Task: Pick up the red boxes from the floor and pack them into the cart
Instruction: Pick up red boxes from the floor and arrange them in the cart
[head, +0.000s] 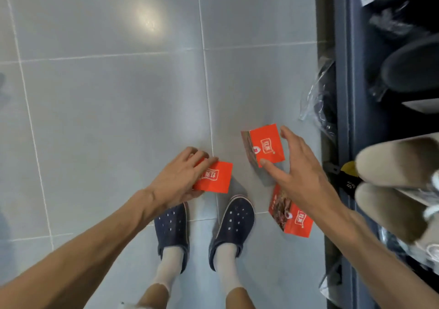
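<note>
Three red boxes with white lettering show over the grey tiled floor. My left hand grips one red box by its left end, just ahead of my feet. A second red box stands to the right; my right hand is spread around it, thumb on its near corner, fingers at its far right edge. A third red box lies on the floor under my right forearm, partly hidden by it. No cart can be made out.
My feet in dark blue clogs stand just behind the boxes. A dark blue shelf unit runs along the right edge, holding beige shoes, black items and clear plastic wrapping. Bare grey tiles spread left and ahead.
</note>
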The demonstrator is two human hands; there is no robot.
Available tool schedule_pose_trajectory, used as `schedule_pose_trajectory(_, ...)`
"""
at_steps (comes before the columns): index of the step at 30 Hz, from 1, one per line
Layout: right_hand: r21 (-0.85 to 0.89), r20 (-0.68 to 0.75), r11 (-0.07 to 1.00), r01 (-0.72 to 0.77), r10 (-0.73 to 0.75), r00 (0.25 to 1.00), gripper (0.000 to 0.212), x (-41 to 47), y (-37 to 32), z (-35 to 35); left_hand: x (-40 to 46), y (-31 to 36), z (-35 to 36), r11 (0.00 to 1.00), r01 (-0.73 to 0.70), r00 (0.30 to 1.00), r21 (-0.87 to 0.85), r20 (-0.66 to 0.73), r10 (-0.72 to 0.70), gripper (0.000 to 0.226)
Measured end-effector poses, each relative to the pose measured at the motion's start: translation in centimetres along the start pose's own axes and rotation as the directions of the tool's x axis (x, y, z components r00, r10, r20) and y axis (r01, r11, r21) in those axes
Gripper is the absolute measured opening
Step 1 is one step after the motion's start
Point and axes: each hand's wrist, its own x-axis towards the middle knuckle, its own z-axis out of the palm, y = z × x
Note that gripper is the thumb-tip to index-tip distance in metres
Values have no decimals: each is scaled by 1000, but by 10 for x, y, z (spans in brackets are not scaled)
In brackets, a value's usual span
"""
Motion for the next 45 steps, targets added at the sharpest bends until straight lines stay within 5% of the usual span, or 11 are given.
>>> schedule_pose_trajectory(7,52,-46,993,-108,110,993,90,33,-5,7,-42,6,-61,899,211,942,-384,-166,-292,91)
schedule_pose_trajectory(14,36,-111,935,-351,353,929,108,78,46,99,-39,-15,-25,854,250,907,-456,-199,-371,92)
schedule_pose_trajectory(18,53,-192,933,-356,360,913,100,77,58,126,-36,-22,-6,856,238,910,-458,-204,-362,88)
schedule_pose_trajectory(23,78,-204,948,-309,319,926,96,65,28,78,-45,-15,-35,819,253,893,-515,-202,-403,85)
schedule_pose_trajectory(30,99,-202,994,-44,64,977,91,12,-95,-74,-84,13,-179,820,251,829,-515,-323,-457,81)
schedule_pose_trajectory(41,-44,-151,946,322,-325,934,86,-129,-396,-307,-273,95,-494,765,275,473,-582,-611,-635,74)
schedule_pose_trajectory(45,-60,-101,864,500,-503,858,84,-192,-509,-351,-376,125,-576,758,333,357,-561,-669,-652,80)
